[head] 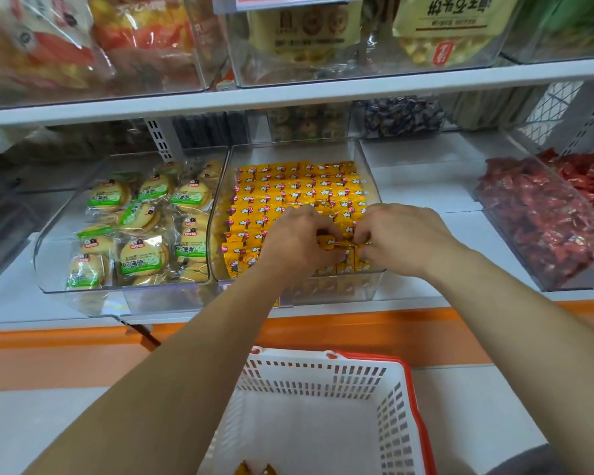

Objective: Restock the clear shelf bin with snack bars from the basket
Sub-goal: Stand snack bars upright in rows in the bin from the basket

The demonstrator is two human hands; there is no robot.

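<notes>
1. At the lower shelf's front edge, a clear bin [367, 173] sits with its top open, giving both hands room from above. An upper shelf [288, 97] overhangs at 12 o'clock.
2. Yellow snack bars [288, 193] fill the bin in tight rows, running from the hands toward 12 o'clock.
3. The left hand [288, 241], fingers curled, pinches a bar in the front rows. The right hand [402, 234], close at its 3 o'clock, curls its fingers onto a neighbouring bar.
4. A white basket [323, 375] with a red rim stands at 6 o'clock, under the forearms. Yellow-orange pieces [254, 469] on its floor are cut off by the frame.
5. A bin of green-labelled biscuits [141, 214] stands just beside the clear bin at 9 o'clock. A bin of red sweets [546, 214] stands well apart at 3 o'clock.
</notes>
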